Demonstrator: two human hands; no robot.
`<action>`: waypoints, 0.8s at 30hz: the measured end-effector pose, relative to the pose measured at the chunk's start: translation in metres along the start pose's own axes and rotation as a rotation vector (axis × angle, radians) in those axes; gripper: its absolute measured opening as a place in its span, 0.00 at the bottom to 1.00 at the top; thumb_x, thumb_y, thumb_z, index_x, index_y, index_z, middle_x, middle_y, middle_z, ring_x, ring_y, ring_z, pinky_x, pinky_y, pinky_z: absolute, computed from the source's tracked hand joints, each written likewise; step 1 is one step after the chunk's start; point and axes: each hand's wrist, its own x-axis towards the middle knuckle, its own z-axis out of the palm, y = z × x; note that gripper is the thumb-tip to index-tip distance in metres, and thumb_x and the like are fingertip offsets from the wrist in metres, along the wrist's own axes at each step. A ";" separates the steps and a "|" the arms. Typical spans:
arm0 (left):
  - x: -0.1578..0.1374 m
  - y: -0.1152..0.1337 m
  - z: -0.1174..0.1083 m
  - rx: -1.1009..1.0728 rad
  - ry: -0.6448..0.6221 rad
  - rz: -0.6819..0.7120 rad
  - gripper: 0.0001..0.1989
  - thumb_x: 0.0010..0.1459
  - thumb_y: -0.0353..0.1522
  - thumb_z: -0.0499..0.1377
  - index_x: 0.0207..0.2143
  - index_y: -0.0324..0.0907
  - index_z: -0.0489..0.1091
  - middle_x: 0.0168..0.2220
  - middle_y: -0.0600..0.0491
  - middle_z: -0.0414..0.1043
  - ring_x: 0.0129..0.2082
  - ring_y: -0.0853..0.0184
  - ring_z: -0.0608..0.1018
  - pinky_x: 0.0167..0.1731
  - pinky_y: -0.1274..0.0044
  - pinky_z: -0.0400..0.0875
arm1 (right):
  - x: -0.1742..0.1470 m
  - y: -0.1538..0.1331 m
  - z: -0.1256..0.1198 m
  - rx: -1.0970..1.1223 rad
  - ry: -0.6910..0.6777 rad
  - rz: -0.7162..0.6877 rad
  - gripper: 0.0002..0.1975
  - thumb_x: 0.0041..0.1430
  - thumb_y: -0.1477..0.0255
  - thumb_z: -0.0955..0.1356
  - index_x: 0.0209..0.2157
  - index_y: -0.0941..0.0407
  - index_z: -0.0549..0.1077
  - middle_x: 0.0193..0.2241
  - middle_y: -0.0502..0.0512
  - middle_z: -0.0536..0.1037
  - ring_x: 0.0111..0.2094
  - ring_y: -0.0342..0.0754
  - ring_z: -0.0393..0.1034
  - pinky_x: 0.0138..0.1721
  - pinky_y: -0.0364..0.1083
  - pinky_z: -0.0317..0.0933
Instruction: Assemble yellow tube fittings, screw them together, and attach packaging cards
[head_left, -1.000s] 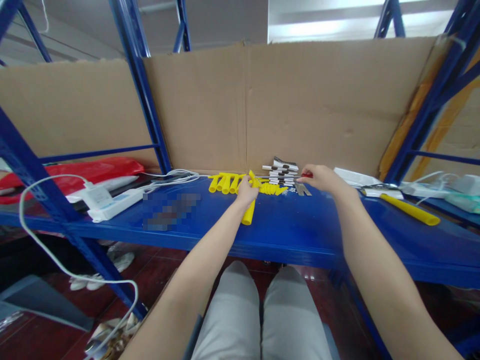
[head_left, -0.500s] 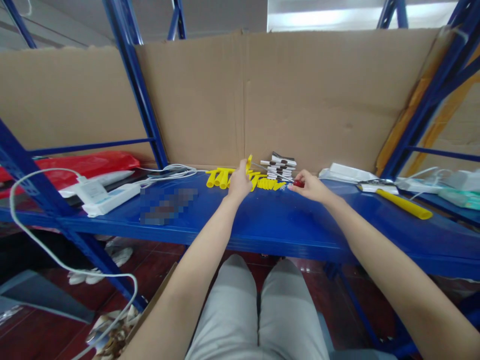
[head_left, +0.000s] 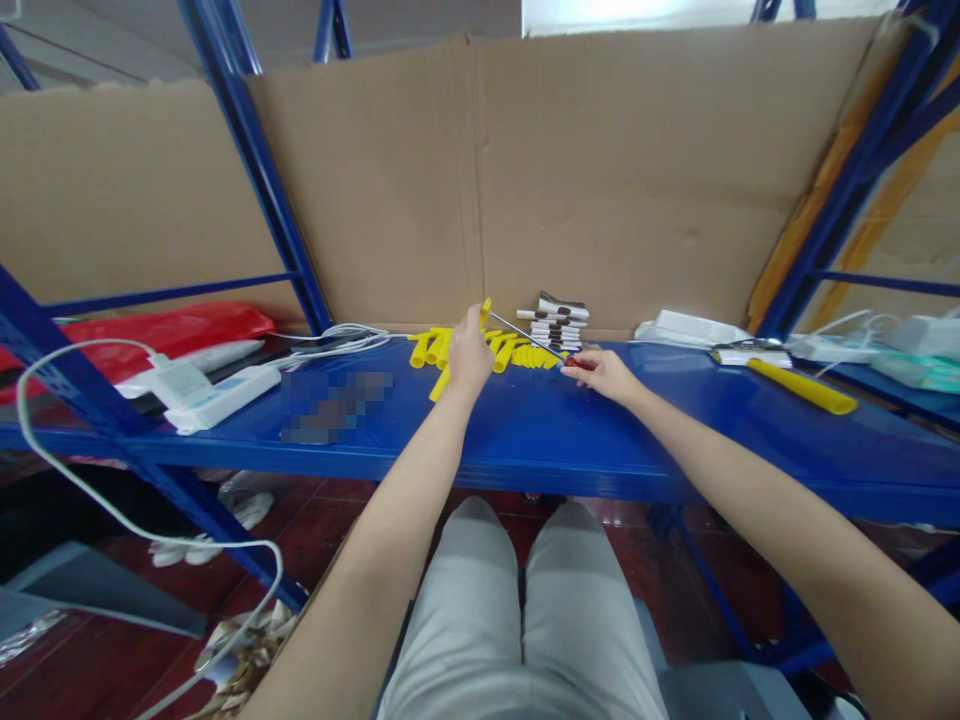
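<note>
My left hand (head_left: 468, 352) is closed around a yellow plastic tool (head_left: 439, 386) with a tube-like handle. The handle's end sticks out below the palm, and its head shows above the fingers. In my right hand (head_left: 606, 374) is a screwdriver (head_left: 526, 334) with a red handle, and its long shaft slants up left to the head of the yellow tool. Whether the tip sits in a screw is too small to tell. Similar yellow tools (head_left: 420, 354) lie in a row behind my left hand. Small yellow pieces (head_left: 535, 356) lie beside the shaft, below a stack of white-and-dark packs (head_left: 556, 326).
All this stands on a blue metal shelf (head_left: 570, 440) backed by cardboard (head_left: 637, 180). At left are a white power strip (head_left: 225, 398), coiled cable (head_left: 352, 342) and red bag (head_left: 165, 340). A yellow rod-like handle (head_left: 802, 386) and white boxes (head_left: 697, 330) lie at right.
The view has tipped down slightly. My left hand has turned, so the yellow handle now shows below it. My right hand and the screwdriver have shifted a little left relative to the shelf.
</note>
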 end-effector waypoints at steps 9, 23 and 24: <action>-0.001 0.002 -0.001 0.015 0.039 0.034 0.20 0.59 0.22 0.50 0.52 0.43 0.67 0.49 0.44 0.77 0.54 0.54 0.77 0.54 0.62 0.70 | 0.006 0.010 0.006 -0.019 0.055 -0.084 0.26 0.40 0.46 0.74 0.25 0.53 0.65 0.21 0.48 0.70 0.25 0.45 0.63 0.27 0.45 0.60; -0.001 0.002 -0.001 0.025 0.070 0.036 0.21 0.58 0.21 0.49 0.51 0.44 0.67 0.47 0.46 0.77 0.52 0.56 0.77 0.53 0.65 0.71 | 0.002 0.003 0.002 -0.033 -0.065 -0.049 0.28 0.45 0.42 0.69 0.27 0.55 0.73 0.18 0.48 0.68 0.19 0.43 0.59 0.22 0.45 0.56; -0.001 0.003 -0.002 0.032 0.070 0.032 0.21 0.57 0.21 0.49 0.50 0.45 0.67 0.47 0.46 0.77 0.52 0.56 0.77 0.52 0.65 0.71 | 0.003 0.003 0.003 -0.040 -0.066 -0.061 0.27 0.45 0.43 0.70 0.26 0.55 0.72 0.19 0.48 0.68 0.20 0.43 0.60 0.22 0.45 0.56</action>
